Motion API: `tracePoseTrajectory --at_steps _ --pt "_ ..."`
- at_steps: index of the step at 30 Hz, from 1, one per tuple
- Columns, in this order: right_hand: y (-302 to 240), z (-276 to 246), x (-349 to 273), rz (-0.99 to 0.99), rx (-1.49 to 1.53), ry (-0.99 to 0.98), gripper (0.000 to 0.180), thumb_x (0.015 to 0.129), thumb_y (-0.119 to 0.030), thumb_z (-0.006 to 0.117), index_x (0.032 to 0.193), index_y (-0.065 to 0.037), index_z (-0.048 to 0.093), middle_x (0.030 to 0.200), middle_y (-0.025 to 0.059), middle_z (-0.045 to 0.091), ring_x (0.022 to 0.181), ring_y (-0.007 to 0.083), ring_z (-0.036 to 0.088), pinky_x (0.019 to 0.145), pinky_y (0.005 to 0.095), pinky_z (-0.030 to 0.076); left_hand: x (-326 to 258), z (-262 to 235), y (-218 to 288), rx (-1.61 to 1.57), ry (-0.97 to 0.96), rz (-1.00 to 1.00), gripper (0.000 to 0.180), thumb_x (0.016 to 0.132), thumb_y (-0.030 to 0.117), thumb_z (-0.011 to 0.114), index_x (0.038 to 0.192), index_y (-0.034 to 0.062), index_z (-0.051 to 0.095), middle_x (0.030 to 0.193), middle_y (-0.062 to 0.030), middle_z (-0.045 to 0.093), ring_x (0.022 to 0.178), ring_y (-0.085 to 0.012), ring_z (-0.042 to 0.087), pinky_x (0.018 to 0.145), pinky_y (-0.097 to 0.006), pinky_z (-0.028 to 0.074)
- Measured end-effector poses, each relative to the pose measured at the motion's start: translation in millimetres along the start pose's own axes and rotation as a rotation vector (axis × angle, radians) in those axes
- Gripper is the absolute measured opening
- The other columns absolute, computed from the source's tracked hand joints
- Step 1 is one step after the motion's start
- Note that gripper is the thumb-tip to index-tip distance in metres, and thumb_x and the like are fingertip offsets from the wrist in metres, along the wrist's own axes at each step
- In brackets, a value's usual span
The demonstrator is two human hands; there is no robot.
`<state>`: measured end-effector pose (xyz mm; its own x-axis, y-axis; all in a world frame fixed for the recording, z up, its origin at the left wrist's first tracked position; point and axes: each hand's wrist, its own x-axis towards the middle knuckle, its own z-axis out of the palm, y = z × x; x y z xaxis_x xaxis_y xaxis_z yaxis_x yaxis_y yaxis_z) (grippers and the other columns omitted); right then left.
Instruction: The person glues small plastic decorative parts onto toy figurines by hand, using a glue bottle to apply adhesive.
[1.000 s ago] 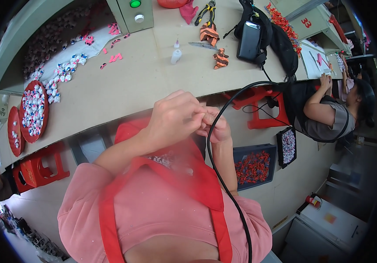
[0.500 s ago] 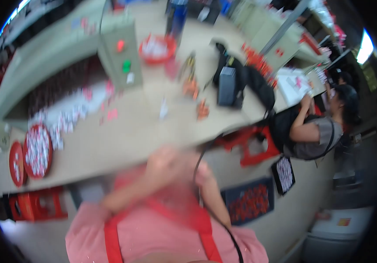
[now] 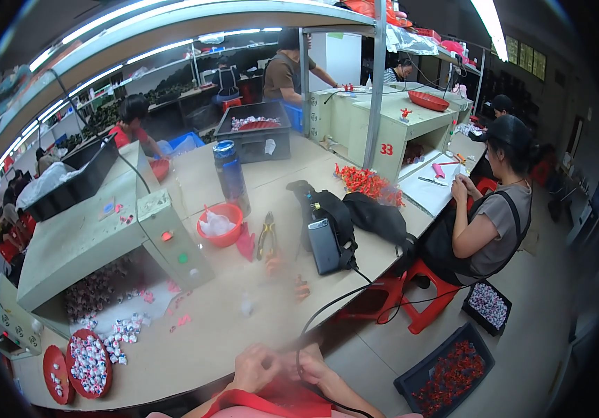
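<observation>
Long ceiling tube lights (image 3: 174,45) overhead give bright, even light with soft shadows and a mild glare on the pale counter (image 3: 209,327). The fisheye bends straight edges toward a black rim, and the near edge of the counter looks hazy and smeared.

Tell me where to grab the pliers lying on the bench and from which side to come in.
Grip the pliers by the two yellow-and-black handles, which appear to be the end nearer the person; the far end lies beside the orange bowl. Come from above and the near side: they lie flat, lengthwise away from you, the black bag to their right, open bench in front.
</observation>
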<state>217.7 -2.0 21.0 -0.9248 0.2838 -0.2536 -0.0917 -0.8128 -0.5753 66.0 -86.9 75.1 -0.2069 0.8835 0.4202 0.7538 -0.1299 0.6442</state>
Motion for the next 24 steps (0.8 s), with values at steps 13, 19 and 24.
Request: tracePoseTrajectory --at_steps 13,19,24 --pt "5.7 -19.3 -9.7 0.072 0.029 -0.020 0.030 0.097 -0.030 0.050 0.072 -0.013 0.047 0.058 -0.0083 0.035 0.045 0.0046 0.026 0.043 0.0223 0.021 3.8 18.8 11.7 0.114 -0.075 0.073 0.010 0.065 0.007 0.070 0.067 0.0055 0.060 0.069 -0.0066 0.061 0.067 -0.0251 0.060 0.061 -0.035 0.050" --pt "-8.3 0.2 -26.2 0.090 -0.051 -0.023 0.031 0.096 -0.030 0.052 0.071 -0.013 0.045 0.058 -0.0079 0.035 0.045 0.0043 0.024 0.043 0.0227 0.020 0.9 23.4 12.7 0.080 -0.024 0.014 0.009 0.066 0.007 0.069 0.068 0.0057 0.061 0.069 -0.0063 0.061 0.068 -0.0243 0.061 0.061 -0.035 0.050" --pt "-0.7 -5.0 -42.5 0.000 -0.208 0.229 0.048 0.085 -0.030 0.059 0.119 -0.006 0.035 0.101 0.0055 0.054 0.090 0.0144 0.055 0.075 0.0276 0.043 -4.4 32.9 8.0 0.023 -0.126 -0.002 0.007 0.072 0.009 0.068 0.074 0.0058 0.062 0.075 -0.0053 0.062 0.072 -0.0231 0.061 0.064 -0.034 0.050"
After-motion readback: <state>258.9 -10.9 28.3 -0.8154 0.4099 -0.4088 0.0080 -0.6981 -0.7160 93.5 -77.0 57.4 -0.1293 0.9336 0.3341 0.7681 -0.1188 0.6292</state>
